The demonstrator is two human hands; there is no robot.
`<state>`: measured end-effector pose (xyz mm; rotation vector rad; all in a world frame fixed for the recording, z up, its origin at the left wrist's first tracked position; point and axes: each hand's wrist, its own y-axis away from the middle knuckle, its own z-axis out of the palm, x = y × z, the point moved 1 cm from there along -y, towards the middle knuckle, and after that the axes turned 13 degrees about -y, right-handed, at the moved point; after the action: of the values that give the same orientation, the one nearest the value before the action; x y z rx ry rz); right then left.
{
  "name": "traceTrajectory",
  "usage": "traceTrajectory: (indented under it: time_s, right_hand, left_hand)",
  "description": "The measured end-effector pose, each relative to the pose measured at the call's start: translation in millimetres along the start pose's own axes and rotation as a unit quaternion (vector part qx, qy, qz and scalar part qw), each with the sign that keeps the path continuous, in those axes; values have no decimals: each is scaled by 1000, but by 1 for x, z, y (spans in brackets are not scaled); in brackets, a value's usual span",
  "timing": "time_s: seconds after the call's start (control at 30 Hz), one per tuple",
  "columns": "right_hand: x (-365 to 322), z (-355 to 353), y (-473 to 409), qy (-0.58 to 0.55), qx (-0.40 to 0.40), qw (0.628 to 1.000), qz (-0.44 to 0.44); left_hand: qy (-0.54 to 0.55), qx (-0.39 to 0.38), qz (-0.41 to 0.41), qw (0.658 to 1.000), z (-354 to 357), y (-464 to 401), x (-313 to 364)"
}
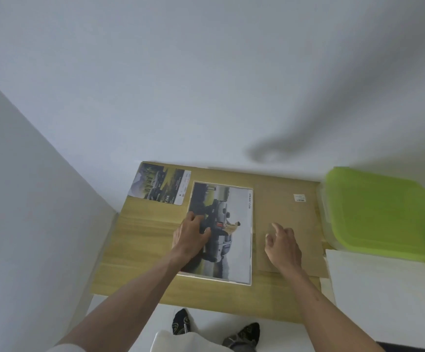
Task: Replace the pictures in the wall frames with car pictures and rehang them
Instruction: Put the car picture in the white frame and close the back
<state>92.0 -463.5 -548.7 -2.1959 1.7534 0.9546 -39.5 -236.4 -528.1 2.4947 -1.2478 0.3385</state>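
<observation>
Pale grey walls meet in a corner behind the wooden table [140, 240], and I take that table as my landmark. Lying flat near its middle I see the car picture [234, 240], a large print of a grey car with the words "SMART CAR" along one edge, seated in a thin white frame [251, 250] whose border shows at the print's near and right sides. My left hand [191, 236] rests palm down on the left part of this print, fingers spread and pressing flat, gripping nothing. Toward the table's far left corner lies a second car picture [160, 186], smaller and darker, slightly tilted and just touching the big print's corner. On the table's right part lies a brown backing board [287, 199] carrying a small white label [299, 198]. My right hand [283, 246] hovers at this board, fingers loosely curled and parted, empty; I cannot tell whether the fingertips touch it. Beyond the table's right edge sits a clear bin with a green lid [384, 212]. Below the table's near edge I see dark patterned slippers [244, 334] on a white floor.
</observation>
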Motion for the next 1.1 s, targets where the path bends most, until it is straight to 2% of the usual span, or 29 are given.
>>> traceTrajectory:
  time_s: [0.1, 0.2, 0.37, 0.57, 0.7, 0.97, 1.1]
  right_hand:
    - [29, -26, -7, 18, 11, 999, 48]
    - [60, -47, -9, 47, 12, 995, 92]
    - [88, -65, -13, 61, -15, 990, 123]
    - [91, -66, -21, 38, -14, 991, 127]
    - [94, -67, -26, -37, -13, 986, 160]
    - [107, -69, -26, -148, 20, 963, 226]
    - [106, -71, -27, -180, 20, 958, 222]
  left_hand:
    - [59, -33, 45, 997, 18, 0, 62]
    - [96, -106, 69, 987, 49, 6, 120]
    - [101, -168, -8, 981, 84, 16, 174]
    - [75, -166, -82, 980, 91, 16, 192]
    - [130, -155, -147, 968, 90, 12, 198]
    - [259, -132, -272, 917, 82, 3, 208]
    - [256, -97, -279, 920, 77, -8, 190]
